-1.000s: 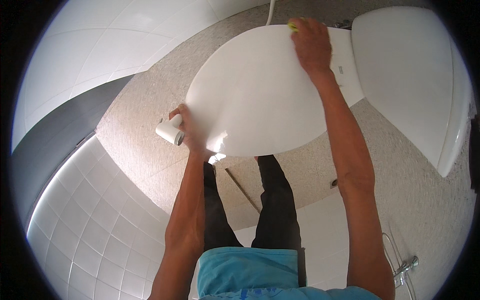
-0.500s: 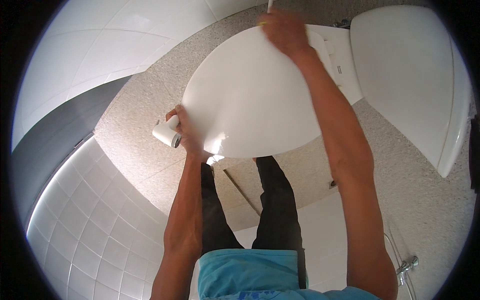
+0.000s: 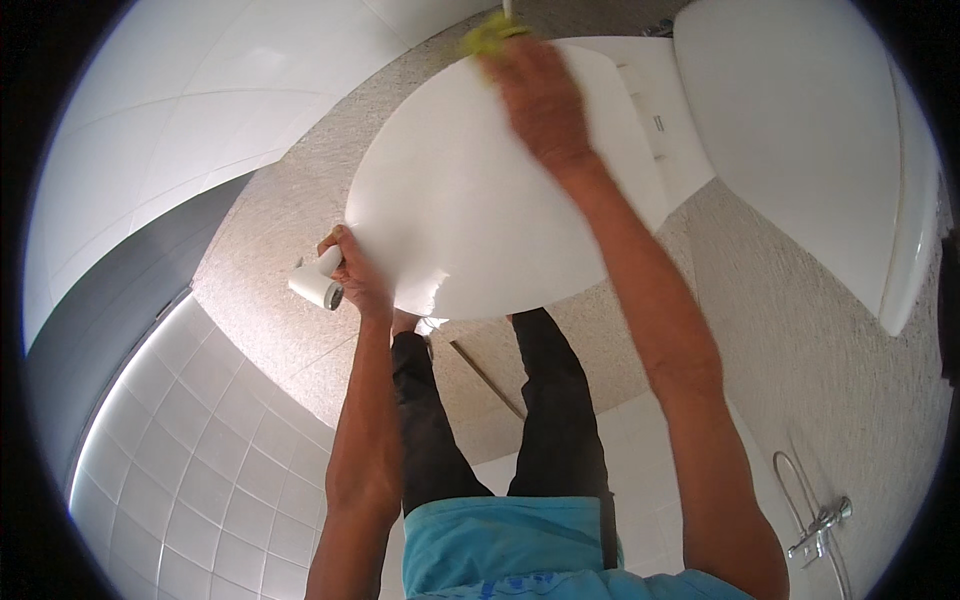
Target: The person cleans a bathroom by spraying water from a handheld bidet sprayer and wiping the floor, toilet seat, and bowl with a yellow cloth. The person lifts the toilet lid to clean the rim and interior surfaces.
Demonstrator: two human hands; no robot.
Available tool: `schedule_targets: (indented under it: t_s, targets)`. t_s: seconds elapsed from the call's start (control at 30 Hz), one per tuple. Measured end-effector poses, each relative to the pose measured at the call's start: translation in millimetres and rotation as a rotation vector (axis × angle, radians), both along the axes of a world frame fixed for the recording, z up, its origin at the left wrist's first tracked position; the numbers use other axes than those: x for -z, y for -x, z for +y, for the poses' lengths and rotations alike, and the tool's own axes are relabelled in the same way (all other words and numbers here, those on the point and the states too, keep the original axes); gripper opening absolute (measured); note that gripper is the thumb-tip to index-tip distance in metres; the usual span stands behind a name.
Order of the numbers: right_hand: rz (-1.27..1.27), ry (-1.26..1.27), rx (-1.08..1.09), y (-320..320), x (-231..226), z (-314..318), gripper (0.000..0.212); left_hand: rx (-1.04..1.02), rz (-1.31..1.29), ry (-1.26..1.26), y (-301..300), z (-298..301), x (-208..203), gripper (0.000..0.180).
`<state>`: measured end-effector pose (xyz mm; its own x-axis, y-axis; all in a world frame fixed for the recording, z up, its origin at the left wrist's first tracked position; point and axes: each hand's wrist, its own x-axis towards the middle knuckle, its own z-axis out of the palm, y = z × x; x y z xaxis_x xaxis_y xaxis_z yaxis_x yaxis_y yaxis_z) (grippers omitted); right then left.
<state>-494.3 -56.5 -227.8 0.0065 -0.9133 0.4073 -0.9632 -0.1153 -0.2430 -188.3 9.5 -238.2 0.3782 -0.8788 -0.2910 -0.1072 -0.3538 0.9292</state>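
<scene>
A white toilet lid (image 3: pixel 480 190) lies closed across the middle of the view. My left hand (image 3: pixel 355 275), at the lid's left edge, is wrapped around a white bidet sprayer (image 3: pixel 318 281); its head points out to the left. My right hand (image 3: pixel 545 105) reaches over the lid to its far edge. Under those fingers is a yellow-green cleaning cloth (image 3: pixel 490 36), blurred by motion, so its exact shape is unclear. A thin white upright piece (image 3: pixel 507 8) shows just beyond the cloth, cut off by the frame.
The white toilet tank (image 3: pixel 790 140) stands on the right. Speckled floor (image 3: pixel 270 240) surrounds the toilet, and my legs (image 3: pixel 545 400) stand in front of it. A chrome mixer tap with hose (image 3: pixel 822 525) is at the lower right. White tiled walls (image 3: pixel 200 480) rise on the left.
My right hand has moved left along the lid's far edge, and the yellow-green cloth now shows beneath it. My left hand still grips the sprayer, slightly lower and farther left in view.
</scene>
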Motion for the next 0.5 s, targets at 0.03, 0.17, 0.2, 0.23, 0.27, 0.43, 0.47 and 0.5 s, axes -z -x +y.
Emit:
schedule_targets:
  t_s: [0.03,0.17,0.2,0.23,0.27,0.43,0.47,0.5]
  targets:
    - [0.006,0.030,0.085,32.7,-8.2,5.7,0.039,0.001,0.010,0.008,2.1,0.2,-0.2,0.025]
    - [-0.117,-0.244,0.397,64.5,-28.1,76.1,0.056,0.000,0.048,0.015,1.4,1.7,0.7,0.026]
    - [-0.157,-0.303,0.474,59.5,-30.6,99.1,0.058,-0.002,0.055,0.015,-2.8,2.4,1.5,0.026]
    - [-0.152,-0.313,0.529,52.6,-31.7,123.5,0.061,0.008,0.012,0.008,-7.7,3.1,3.6,0.028]
    - [-0.145,-0.326,0.587,46.1,-31.1,146.4,0.064,0.009,-0.018,0.008,-7.4,2.0,3.0,0.029]
    - [-0.112,-0.308,0.535,48.6,-27.1,181.8,0.067,0.012,-0.039,-0.025,4.5,2.2,-4.8,0.027]
    - [-0.068,-0.281,0.497,54.3,-23.9,173.2,0.066,0.021,-0.048,-0.021,6.2,1.7,-4.2,0.027]
    - [-0.038,-0.232,0.444,59.0,-20.4,158.7,0.064,0.029,-0.060,-0.016,4.8,0.6,-2.2,0.026]
